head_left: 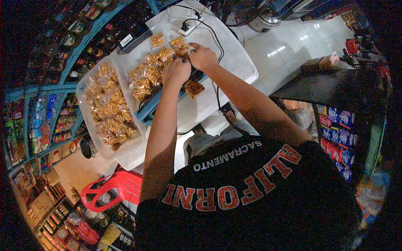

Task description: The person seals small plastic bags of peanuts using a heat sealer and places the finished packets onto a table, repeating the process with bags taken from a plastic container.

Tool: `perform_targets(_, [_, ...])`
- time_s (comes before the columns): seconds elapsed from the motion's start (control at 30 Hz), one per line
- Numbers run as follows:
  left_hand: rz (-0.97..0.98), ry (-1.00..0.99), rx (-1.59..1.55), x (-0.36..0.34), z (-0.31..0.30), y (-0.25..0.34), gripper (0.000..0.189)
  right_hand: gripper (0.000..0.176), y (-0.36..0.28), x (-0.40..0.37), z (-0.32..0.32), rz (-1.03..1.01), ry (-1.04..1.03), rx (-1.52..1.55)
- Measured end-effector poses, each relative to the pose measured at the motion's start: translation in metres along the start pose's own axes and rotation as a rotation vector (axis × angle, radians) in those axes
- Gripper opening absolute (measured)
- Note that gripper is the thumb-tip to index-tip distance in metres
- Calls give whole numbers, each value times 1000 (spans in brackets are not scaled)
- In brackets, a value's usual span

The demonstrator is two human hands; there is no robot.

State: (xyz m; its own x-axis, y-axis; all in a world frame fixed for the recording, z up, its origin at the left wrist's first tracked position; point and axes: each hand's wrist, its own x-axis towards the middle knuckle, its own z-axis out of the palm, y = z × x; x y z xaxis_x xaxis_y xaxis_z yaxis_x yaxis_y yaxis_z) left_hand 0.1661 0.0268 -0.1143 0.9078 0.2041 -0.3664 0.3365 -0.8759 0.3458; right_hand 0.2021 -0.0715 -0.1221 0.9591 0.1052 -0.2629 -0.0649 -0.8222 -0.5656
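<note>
Both hands meet at a small clear bag of brown nut-like snacks [181, 52] over the white table. My left hand [176, 72] is closed at its near edge, fingertips mostly turned away from view. From the other side my right hand [203, 57] pinches the bag's edge. Under my left wrist runs a long blue device [151, 108], partly hidden, which looks like a bag sealer. A pile of filled snack bags [146, 73] lies just left of my hands. One darker bag [194, 88] rests below my right wrist.
A clear plastic tub [140, 144] filled with similar bags stands at the table's left. Behind, a power strip [191, 25] with black cables lies on the white table [238, 62]. A red plastic chair [125, 184] is at lower left. Blue shelving [69, 69] borders the left side.
</note>
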Motion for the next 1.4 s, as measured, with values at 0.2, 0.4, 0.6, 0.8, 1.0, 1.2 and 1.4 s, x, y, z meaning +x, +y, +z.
perform_targets(0.2, [-40, -40, -1, 3, 1, 0, 42, 37, 2, 0, 2, -45, 49, 16])
perform_targets(0.4, [-18, -40, 26, -1, -4, 3, 42, 37, 2, 1, 3, -23, 41, -2])
perform_targets(0.6, [-23, -68, 41, -3, -8, 6, 43, 37, 0, 0, -1, -18, -12, 5])
perform_targets(0.8, [-16, -17, 49, 3, 2, 0, 43, 37, 3, 2, 2, -63, 8, -44])
perform_targets(1.0, [8, -39, 78, 11, 10, -7, 43, 37, 1, 3, 2, -12, -16, -47])
perform_targets(1.2, [-31, -77, 64, 6, 1, -1, 44, 39, 2, 3, 3, -34, 17, -31])
perform_targets(1.4, [12, -18, 78, 5, 3, -2, 44, 35, 4, 4, 8, -48, 65, -24])
